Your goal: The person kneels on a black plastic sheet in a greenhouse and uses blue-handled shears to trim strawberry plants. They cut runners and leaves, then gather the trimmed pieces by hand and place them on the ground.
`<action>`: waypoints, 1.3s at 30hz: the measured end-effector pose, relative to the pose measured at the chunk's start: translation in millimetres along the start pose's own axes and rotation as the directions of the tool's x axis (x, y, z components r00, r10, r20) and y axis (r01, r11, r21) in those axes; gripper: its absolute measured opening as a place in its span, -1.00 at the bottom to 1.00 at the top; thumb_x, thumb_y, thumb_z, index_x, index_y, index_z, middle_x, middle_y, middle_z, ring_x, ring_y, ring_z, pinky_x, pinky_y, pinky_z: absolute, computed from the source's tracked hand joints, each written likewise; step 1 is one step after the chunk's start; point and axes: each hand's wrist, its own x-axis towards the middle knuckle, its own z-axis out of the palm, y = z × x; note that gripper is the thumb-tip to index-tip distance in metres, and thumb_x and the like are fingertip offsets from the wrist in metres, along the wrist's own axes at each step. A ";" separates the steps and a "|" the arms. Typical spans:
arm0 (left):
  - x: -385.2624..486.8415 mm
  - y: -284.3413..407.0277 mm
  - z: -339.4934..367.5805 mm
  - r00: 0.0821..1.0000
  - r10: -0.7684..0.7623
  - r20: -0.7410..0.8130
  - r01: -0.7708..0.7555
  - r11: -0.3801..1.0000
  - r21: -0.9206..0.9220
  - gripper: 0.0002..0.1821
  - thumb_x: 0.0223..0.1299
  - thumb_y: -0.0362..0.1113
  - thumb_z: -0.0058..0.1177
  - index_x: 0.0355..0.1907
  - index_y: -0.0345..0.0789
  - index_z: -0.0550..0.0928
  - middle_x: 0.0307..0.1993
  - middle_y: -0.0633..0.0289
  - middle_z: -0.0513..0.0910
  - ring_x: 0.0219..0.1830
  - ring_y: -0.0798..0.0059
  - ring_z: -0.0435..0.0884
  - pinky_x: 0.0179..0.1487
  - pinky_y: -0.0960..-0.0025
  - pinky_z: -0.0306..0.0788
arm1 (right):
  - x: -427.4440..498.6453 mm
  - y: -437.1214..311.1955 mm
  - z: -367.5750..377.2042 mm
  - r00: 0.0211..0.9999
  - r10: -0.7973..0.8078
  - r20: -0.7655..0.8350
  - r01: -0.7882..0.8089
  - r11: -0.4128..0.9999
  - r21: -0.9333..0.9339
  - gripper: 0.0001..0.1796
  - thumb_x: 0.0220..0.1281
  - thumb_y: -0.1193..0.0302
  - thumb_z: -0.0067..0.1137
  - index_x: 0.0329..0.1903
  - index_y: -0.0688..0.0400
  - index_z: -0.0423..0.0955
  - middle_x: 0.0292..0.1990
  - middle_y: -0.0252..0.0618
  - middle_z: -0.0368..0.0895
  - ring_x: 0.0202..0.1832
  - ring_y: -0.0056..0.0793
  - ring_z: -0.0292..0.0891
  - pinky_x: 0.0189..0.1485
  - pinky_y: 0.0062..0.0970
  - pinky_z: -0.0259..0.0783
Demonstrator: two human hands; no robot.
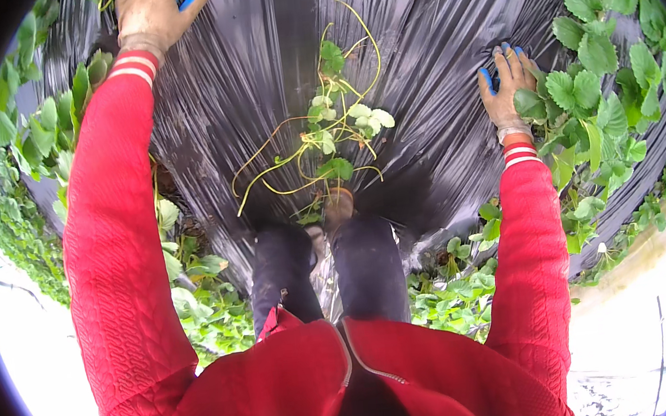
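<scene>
At the upper left is my left hand (155,14), in a thin glove with blue fingers, over black plastic film (246,54). Its thumb stands apart, but the other fingertips are cut off by the frame edge, so any hold is hidden. A curled yellow-green stem shows beside it. My right hand (507,80), gloved alike, rests palm down on the film at the right. Its fingers are spread, and strawberry leaves (574,88) overlap its outer side. Between the hands, loose strawberry runners (337,123) with small leaves lie on the film.
Strawberry plants (43,133) line the left side, and more foliage (455,286) grows behind my legs. My dark trouser legs (368,265) and a brown shoe (338,204) are close to the runners. A pale bright strip (633,323) borders the right.
</scene>
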 end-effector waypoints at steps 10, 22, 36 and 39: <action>6.9 4.0 -3.1 0.996 -0.022 0.085 0.019 0.999 0.034 -0.23 0.17 0.05 0.15 0.42 -0.15 0.36 0.47 0.19 0.26 0.55 0.14 0.06 0.43 -0.19 -0.02 | 2.4 2.8 0.5 1.000 -0.013 0.013 0.012 0.997 0.072 -0.46 0.20 0.18 0.28 0.19 0.15 0.51 0.21 -0.09 0.51 0.30 -0.04 0.36 0.37 0.00 0.22; 7.9 -4.0 10.4 0.994 0.061 0.091 -0.056 0.997 -0.056 -0.28 0.20 0.16 0.18 0.37 -0.07 0.44 0.46 0.18 0.27 0.51 0.07 0.14 0.29 -0.34 0.08 | 2.8 4.9 -6.2 0.988 0.078 0.130 -0.108 0.965 0.239 -0.50 0.20 0.22 0.26 0.13 0.22 0.54 0.25 -0.03 0.47 0.31 0.00 0.34 0.40 0.04 0.18; 14.6 1.3 -4.6 0.929 0.034 0.369 -0.060 0.996 0.059 -0.20 0.24 0.24 0.08 0.48 0.00 0.29 0.50 0.09 0.17 0.55 0.02 0.04 0.43 -0.13 -0.09 | -5.6 6.9 0.3 0.975 0.126 0.185 -0.191 0.899 0.394 -0.53 0.24 0.26 0.23 0.15 0.21 0.51 0.30 -0.09 0.44 0.33 -0.11 0.35 0.42 -0.04 0.17; 23.7 6.6 -20.6 0.846 -0.005 0.534 -0.072 0.990 0.124 -0.17 0.26 0.27 0.04 0.51 -0.01 0.24 0.52 0.08 0.12 0.56 0.04 -0.01 0.46 -0.07 -0.13 | -11.4 6.0 5.2 0.974 0.121 0.190 -0.191 0.890 0.414 -0.53 0.22 0.29 0.24 0.15 0.22 0.51 0.32 -0.07 0.42 0.35 -0.11 0.32 0.43 -0.05 0.15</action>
